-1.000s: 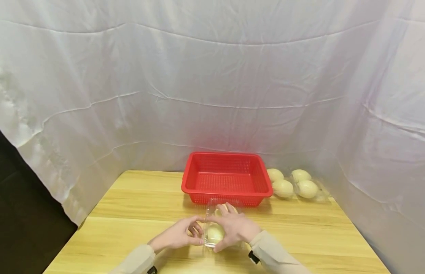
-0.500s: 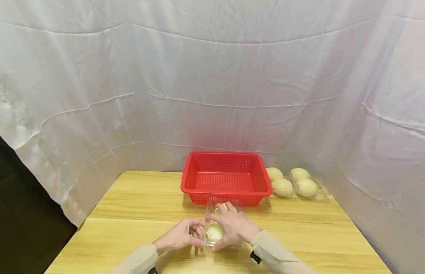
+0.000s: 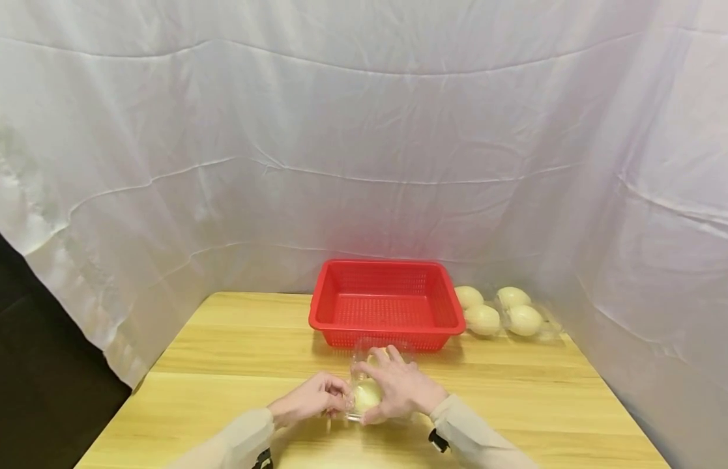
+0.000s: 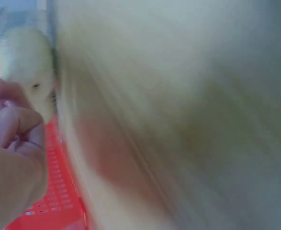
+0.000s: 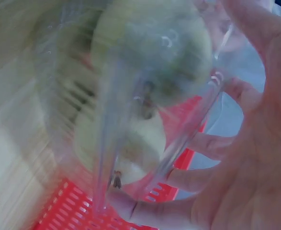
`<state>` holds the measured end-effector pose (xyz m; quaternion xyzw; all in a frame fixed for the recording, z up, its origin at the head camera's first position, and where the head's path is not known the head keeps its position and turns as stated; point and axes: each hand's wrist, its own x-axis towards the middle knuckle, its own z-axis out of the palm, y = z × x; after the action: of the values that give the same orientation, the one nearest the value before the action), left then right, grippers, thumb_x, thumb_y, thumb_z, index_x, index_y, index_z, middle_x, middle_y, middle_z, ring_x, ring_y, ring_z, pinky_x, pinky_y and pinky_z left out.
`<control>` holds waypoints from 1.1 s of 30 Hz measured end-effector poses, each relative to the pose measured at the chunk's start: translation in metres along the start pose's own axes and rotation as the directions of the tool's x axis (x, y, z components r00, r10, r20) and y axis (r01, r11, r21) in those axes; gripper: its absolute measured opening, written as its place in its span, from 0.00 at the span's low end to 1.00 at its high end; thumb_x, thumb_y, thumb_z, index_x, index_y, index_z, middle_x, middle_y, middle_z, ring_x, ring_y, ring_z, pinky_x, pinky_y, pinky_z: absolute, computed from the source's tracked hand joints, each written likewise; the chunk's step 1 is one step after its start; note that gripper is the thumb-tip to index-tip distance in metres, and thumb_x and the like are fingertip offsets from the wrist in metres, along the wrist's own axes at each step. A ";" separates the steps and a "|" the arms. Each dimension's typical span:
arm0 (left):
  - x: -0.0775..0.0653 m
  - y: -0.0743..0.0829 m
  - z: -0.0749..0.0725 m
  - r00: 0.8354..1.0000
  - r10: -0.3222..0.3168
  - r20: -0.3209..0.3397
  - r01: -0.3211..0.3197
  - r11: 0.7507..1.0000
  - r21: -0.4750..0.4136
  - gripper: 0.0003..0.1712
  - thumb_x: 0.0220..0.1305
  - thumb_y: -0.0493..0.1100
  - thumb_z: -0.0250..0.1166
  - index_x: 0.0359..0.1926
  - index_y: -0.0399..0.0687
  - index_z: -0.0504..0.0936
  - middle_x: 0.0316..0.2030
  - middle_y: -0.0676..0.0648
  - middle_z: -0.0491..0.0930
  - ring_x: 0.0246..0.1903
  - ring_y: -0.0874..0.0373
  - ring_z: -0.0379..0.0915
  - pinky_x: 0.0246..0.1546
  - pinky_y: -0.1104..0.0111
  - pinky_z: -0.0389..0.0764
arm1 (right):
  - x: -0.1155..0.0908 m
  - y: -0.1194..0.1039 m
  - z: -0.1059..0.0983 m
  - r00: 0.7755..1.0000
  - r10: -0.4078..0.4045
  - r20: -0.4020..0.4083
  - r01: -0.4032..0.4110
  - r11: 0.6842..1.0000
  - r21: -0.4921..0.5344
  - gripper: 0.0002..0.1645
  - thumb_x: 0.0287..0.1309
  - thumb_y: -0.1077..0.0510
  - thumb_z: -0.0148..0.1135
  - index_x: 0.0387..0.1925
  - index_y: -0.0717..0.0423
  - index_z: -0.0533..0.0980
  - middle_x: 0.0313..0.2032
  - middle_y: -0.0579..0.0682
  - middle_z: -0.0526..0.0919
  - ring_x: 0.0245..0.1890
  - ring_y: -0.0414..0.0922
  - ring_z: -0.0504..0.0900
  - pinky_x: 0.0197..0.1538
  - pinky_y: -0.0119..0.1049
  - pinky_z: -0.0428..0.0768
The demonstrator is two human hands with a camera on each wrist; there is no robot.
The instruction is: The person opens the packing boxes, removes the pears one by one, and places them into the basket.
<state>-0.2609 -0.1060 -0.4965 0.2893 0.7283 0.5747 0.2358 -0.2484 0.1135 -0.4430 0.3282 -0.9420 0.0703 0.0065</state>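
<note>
A clear plastic clamshell box [image 3: 359,350] with pale yellow, pear-like fruits [image 3: 367,396] inside lies on the table in front of the red basket. Spread across the box from the right, my right hand [image 3: 401,385] grips it, thumb at the near end and fingers over the far part. In the right wrist view, its fingers [image 5: 193,179] lie along the box's ridged edge, and dark stems show on the fruits. My left hand [image 3: 313,396] pinches the box's left edge near its front corner. The left wrist view shows that hand's curled fingers [image 4: 16,124] beside a fruit; much of that view is blurred.
A red perforated plastic basket [image 3: 387,339] stands directly behind the box. To its right are more pale yellow fruits [image 3: 482,320] in clear packaging at the back of the wooden table [image 3: 234,352]. White curtains [image 3: 399,130] hang around the back and sides.
My left hand has shifted slightly right against the box, and its fingers have closed from a wide gap into a pinch on the edge. The right hand stays nearly still on the box.
</note>
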 end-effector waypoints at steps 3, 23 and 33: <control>0.000 0.001 -0.002 1.000 -0.022 0.008 0.022 1.000 -0.003 0.06 0.56 0.39 0.62 0.34 0.41 0.81 0.19 0.40 0.76 0.15 0.62 0.68 0.13 0.74 0.65 | 0.000 -0.001 -0.002 1.000 0.000 0.022 0.000 1.000 0.022 0.52 0.28 0.24 0.63 0.61 0.24 0.59 0.60 0.46 0.58 0.57 0.50 0.60 0.36 0.61 0.72; 0.010 -0.003 -0.018 0.976 -0.075 -0.203 0.071 0.997 -0.025 0.16 0.56 0.40 0.63 0.43 0.39 0.71 0.27 0.37 0.79 0.22 0.48 0.78 0.16 0.68 0.71 | -0.002 -0.008 0.001 0.998 0.017 0.061 -0.018 1.000 0.012 0.55 0.24 0.21 0.62 0.60 0.26 0.58 0.65 0.55 0.54 0.61 0.67 0.52 0.40 0.72 0.62; 0.036 -0.002 -0.022 0.954 -0.028 -0.297 0.035 0.999 0.019 0.31 0.58 0.35 0.60 0.62 0.42 0.61 0.29 0.42 0.78 0.25 0.44 0.77 0.25 0.54 0.77 | -0.002 -0.010 0.002 0.995 0.049 0.084 -0.048 0.999 -0.020 0.57 0.27 0.27 0.65 0.64 0.26 0.53 0.66 0.55 0.51 0.63 0.65 0.51 0.42 0.71 0.63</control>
<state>-0.3019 -0.0967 -0.4943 0.1908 0.7669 0.5990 0.1294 -0.2407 0.1064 -0.4434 0.3077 -0.9497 0.0482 -0.0323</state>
